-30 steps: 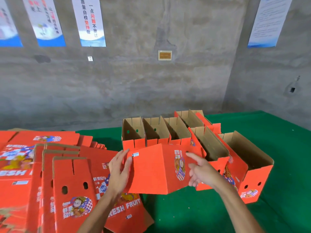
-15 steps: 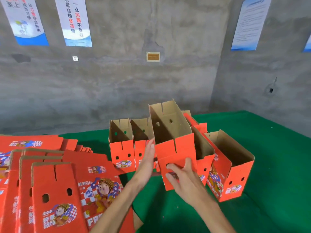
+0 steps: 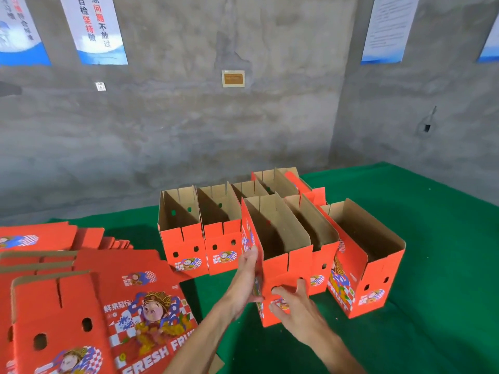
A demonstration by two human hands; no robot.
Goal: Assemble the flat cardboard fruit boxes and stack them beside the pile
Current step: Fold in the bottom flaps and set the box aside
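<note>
Here, a person sets a freshly folded orange cardboard fruit box upright on the green felt-covered surface, in the front row of finished cartons. The left hand lies flat with straight fingers against the box's left wall, while the right hand spreads over the front panel, a fingertip at one of the round vent holes; neither hand looks to be gripping. The box stands open-topped, touching the assembled orange box to its right, with a wider orange box beyond that. Behind it, a back row of assembled orange cartons stands side by side near the grey concrete wall. In all, about seven cartons appear built. Plenty of work looks to remain: the pile of flat printed orange box blanks at the left is many sheets deep, fanned across the surface's near corner. Blue-and-white wall posters hang overhead.
</note>
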